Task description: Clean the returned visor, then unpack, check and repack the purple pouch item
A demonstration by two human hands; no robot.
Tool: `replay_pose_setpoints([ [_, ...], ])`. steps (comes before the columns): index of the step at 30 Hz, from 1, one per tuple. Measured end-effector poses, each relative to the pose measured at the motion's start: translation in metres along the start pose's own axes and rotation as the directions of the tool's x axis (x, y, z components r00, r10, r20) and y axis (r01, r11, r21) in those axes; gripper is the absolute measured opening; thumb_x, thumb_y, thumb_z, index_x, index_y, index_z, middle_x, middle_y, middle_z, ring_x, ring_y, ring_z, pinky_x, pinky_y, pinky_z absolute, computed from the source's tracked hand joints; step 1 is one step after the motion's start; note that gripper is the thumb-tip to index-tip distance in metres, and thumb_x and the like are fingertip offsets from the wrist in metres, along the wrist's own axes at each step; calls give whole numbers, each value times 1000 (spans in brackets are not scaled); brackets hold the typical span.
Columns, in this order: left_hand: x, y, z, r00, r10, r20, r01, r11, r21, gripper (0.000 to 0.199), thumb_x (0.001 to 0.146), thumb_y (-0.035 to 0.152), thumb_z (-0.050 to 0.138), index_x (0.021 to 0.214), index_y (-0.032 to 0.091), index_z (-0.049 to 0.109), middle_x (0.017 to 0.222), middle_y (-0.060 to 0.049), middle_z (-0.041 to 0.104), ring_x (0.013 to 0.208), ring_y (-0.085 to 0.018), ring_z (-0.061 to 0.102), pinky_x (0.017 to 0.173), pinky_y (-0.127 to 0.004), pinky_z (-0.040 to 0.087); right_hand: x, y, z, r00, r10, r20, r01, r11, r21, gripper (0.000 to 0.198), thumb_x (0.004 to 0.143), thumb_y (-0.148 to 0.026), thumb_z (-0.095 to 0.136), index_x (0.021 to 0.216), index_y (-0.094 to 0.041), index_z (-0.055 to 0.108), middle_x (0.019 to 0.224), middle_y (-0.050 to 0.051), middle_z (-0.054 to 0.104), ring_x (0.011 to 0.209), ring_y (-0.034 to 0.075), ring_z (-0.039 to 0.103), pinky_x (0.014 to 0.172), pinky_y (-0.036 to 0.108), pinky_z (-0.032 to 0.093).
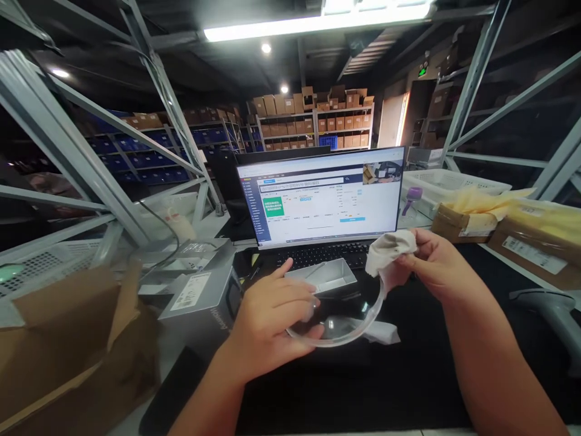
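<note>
My left hand (pixel 267 315) grips the left side of a clear, round, lid-like piece (pixel 349 334) with a thick curved rim. I hold it tilted above the black mat. Its exact kind is hard to make out. My right hand (pixel 429 257) pinches a crumpled white tissue or cloth (pixel 385 251) at the piece's upper right rim; the fold hides the rim there. Below lies a white crumpled wrapper (pixel 382 332). Just behind my hands sits an open, shallow grey-white box tray (pixel 331 275), in front of the black keyboard (pixel 302 257).
A monitor (pixel 318 206) stands behind the keyboard. To the left are a grey printed box (pixel 204 303) and an open cardboard box (pixel 77 363). At right lie a barcode scanner (pixel 551 312), packed cartons (pixel 535 242) and a white basket (pixel 454 184). Metal rack posts flank the desk.
</note>
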State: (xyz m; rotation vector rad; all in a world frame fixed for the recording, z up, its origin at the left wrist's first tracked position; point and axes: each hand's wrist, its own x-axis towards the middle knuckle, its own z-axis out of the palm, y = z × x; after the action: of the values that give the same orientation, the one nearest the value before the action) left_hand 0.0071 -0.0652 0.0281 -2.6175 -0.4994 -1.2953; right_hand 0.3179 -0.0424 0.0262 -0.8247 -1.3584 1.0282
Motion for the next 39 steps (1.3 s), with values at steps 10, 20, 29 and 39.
replay_pose_setpoints([
  [10,-1,0,4,999,12,-47,-9,997,75,19,76,24,81,80,18,63,84,-2,75,89,-17,73,113,-46,45,-20,-16,-12,950,-179,-254,53,898,-436,58,82,-36,76,135,-26,55,67,1,66,58,21,63,46,26,46],
  [20,-2,0,9,1000,4,12,-5,997,74,20,76,21,80,80,17,62,85,-1,74,87,-15,71,113,-45,45,-15,-5,6,905,-332,-266,124,804,-581,14,81,-30,69,88,-22,60,77,-1,62,60,13,51,52,24,36],
  [29,-2,7,26,975,50,218,-98,971,218,9,84,12,68,79,14,62,88,-2,73,100,-18,68,122,-44,34,-47,-10,62,952,-152,266,290,733,-615,20,79,-4,60,88,-22,57,78,-5,62,68,11,52,62,22,38],
  [39,2,12,28,931,104,349,-194,953,235,15,90,11,61,76,14,62,76,0,65,101,-19,66,124,-48,32,-25,-15,37,689,161,707,201,894,-399,11,93,-18,65,86,-17,72,84,0,73,79,13,68,76,21,49],
])
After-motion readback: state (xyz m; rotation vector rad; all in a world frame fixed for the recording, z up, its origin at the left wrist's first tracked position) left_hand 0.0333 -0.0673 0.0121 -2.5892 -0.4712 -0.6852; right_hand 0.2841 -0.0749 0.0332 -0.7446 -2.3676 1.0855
